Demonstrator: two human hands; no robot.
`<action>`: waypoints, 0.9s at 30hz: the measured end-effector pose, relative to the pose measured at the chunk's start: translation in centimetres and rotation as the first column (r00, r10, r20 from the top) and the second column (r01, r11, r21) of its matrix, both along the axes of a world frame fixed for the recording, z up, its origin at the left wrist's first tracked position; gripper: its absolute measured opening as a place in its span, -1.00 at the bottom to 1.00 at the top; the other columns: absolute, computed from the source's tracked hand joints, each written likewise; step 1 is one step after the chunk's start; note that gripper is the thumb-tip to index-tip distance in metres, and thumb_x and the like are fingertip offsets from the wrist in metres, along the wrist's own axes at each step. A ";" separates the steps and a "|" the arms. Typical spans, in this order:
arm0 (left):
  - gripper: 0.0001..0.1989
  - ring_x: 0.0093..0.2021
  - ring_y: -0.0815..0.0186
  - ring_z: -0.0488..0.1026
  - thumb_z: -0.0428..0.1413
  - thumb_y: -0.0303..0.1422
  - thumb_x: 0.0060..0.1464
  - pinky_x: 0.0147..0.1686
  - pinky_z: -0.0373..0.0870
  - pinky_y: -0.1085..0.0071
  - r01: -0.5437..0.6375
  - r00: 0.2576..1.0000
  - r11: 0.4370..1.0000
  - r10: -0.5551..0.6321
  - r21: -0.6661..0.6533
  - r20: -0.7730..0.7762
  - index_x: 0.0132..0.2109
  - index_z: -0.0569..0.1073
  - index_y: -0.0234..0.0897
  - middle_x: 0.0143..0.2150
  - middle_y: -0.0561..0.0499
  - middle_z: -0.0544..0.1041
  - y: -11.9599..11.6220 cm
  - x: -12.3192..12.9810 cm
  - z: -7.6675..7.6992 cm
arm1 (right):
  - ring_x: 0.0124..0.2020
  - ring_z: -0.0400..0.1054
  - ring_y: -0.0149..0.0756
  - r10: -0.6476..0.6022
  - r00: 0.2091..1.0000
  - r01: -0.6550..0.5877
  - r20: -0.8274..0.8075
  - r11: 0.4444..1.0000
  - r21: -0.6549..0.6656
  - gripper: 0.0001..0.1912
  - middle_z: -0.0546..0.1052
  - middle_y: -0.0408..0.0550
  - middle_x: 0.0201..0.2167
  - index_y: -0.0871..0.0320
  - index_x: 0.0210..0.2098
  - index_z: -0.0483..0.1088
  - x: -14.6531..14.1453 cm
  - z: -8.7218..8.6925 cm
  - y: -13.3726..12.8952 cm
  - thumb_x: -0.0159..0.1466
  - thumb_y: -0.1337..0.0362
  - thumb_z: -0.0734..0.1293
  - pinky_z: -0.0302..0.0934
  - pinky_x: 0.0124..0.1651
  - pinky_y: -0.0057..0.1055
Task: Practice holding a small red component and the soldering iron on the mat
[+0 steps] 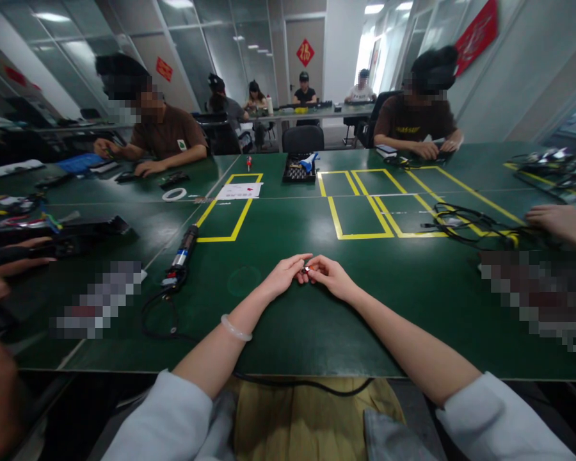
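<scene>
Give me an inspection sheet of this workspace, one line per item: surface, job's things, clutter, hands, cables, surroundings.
Surface: green table marked with yellow tape rectangles.
Job's things: small part with a red spot, pinched between both hands; too small to identify.
Clutter: electric screwdriver, parts tray, white paper sheet, white tape ring.
Hands: left hand and right hand meet at fingertips on the part, resting on the table.
Cables: black cord from the screwdriver; black cable bundle at right.
Surroundings: seated people across the table, glass partitions, red wall decorations.
</scene>
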State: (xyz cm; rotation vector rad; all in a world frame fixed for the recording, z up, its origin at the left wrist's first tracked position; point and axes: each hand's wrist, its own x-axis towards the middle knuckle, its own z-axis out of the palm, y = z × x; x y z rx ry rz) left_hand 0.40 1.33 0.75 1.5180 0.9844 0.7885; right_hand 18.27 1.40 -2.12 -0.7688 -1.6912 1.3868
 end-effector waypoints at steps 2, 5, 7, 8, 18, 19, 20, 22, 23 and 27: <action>-0.56 -0.47 0.42 0.38 -0.04 -0.18 0.19 -0.36 0.34 0.43 -0.025 0.999 0.999 0.027 -0.038 0.037 0.07 0.34 -0.43 -0.45 0.04 0.45 0.1 -0.1 -0.3 | -0.39 0.40 -0.39 -0.018 1.000 0.018 -0.003 1.000 -0.013 -0.71 0.51 -0.07 -0.35 0.17 -0.18 0.33 0.0 -0.2 0.2 0.22 0.10 0.34 0.33 -0.27 -0.40; -0.70 -0.48 0.44 0.41 -0.02 -0.20 0.18 -0.36 0.36 0.45 -0.084 0.995 0.993 0.088 -0.083 0.044 -0.14 0.37 -0.37 -0.43 0.03 0.46 0.2 -0.2 -0.4 | -0.40 0.40 -0.41 -0.030 1.000 0.029 -0.009 0.999 -0.027 -0.70 0.51 -0.07 -0.33 0.18 -0.18 0.33 -0.1 -0.4 0.6 0.19 0.13 0.36 0.32 -0.31 -0.43; -0.74 -0.49 0.45 0.42 -0.01 -0.21 0.17 -0.38 0.35 0.47 -0.127 0.991 0.986 0.131 -0.110 0.023 -0.22 0.35 -0.35 -0.44 0.03 0.46 0.2 -0.3 -0.4 | -0.45 0.38 -0.43 -0.035 0.999 0.035 0.002 0.999 -0.035 -0.70 0.51 -0.08 -0.35 0.18 -0.20 0.34 -0.1 -0.6 1.0 0.17 0.14 0.38 0.31 -0.36 -0.46; -0.75 -0.50 0.45 0.42 -0.01 -0.22 0.17 -0.39 0.35 0.48 -0.142 0.989 0.982 0.145 -0.123 0.009 -0.24 0.35 -0.35 -0.45 0.04 0.47 0.2 -0.3 -0.4 | -0.47 0.37 -0.44 -0.034 0.999 0.035 0.013 0.999 -0.039 -0.70 0.50 -0.10 -0.37 0.19 -0.21 0.34 -0.1 -0.6 1.2 0.16 0.14 0.38 0.29 -0.39 -0.48; -0.71 -0.46 0.44 0.42 0.11 -0.17 0.06 -0.41 0.36 0.48 -0.198 0.978 0.969 0.186 -0.145 -0.090 -0.26 0.38 -0.35 -0.43 0.02 0.47 0.5 -0.6 -0.6 | -0.56 0.27 -0.50 -0.126 0.984 0.116 0.126 0.990 0.078 -0.79 0.45 -0.17 -0.43 0.16 -0.21 0.33 -1.2 -0.8 1.7 0.18 0.23 0.34 0.17 -0.47 -0.52; -0.70 -0.45 0.44 0.42 0.11 -0.16 0.05 -0.41 0.36 0.49 -0.184 0.981 0.974 0.174 -0.132 -0.087 -0.26 0.38 -0.35 -0.42 0.02 0.47 0.5 -0.6 -0.7 | -0.55 0.27 -0.50 -0.129 0.983 0.117 0.133 0.988 0.097 -0.80 0.45 -0.18 -0.43 0.16 -0.21 0.33 -1.2 -0.8 1.6 0.18 0.25 0.33 0.18 -0.46 -0.52; -0.70 -0.44 0.45 0.41 0.12 -0.15 0.04 -0.41 0.36 0.49 -0.173 0.983 0.978 0.164 -0.119 -0.080 -0.25 0.38 -0.34 -0.41 0.02 0.47 0.4 -0.6 -0.7 | -0.55 0.27 -0.50 -0.131 0.982 0.116 0.139 0.987 0.112 -0.79 0.45 -0.18 -0.43 0.16 -0.20 0.32 -1.2 -0.8 1.5 0.18 0.25 0.33 0.18 -0.44 -0.51; -0.69 -0.42 0.45 0.41 0.13 -0.15 0.03 -0.42 0.36 0.51 -0.167 0.985 0.981 0.161 -0.100 -0.064 -0.24 0.37 -0.33 -0.39 0.03 0.46 0.2 -0.7 -0.6 | -0.53 0.29 -0.48 -0.137 0.982 0.122 0.130 0.985 0.118 -0.75 0.45 -0.19 -0.43 0.15 -0.16 0.30 -1.1 -0.8 1.4 0.17 0.24 0.33 0.19 -0.43 -0.51; -0.69 -0.41 0.45 0.41 0.13 -0.15 0.03 -0.41 0.36 0.51 -0.169 0.985 0.981 0.164 -0.092 -0.055 -0.23 0.37 -0.32 -0.38 0.04 0.46 0.1 -0.7 -0.5 | -0.53 0.30 -0.48 -0.143 0.983 0.130 0.117 0.986 0.107 -0.74 0.45 -0.18 -0.42 0.15 -0.16 0.28 -1.0 -0.8 1.4 0.18 0.22 0.33 0.20 -0.43 -0.51; -0.67 -0.37 0.44 0.41 0.18 -0.16 -0.03 -0.43 0.37 0.53 -0.141 0.990 0.989 0.140 -0.046 -0.017 -0.19 0.36 -0.29 -0.36 0.07 0.42 -0.4 -0.7 -0.1 | -0.52 0.31 -0.46 -0.157 0.983 0.152 0.092 0.987 0.061 -0.78 0.44 -0.15 -0.42 0.17 -0.25 0.30 -0.9 -0.6 1.4 0.21 0.15 0.30 0.21 -0.43 -0.49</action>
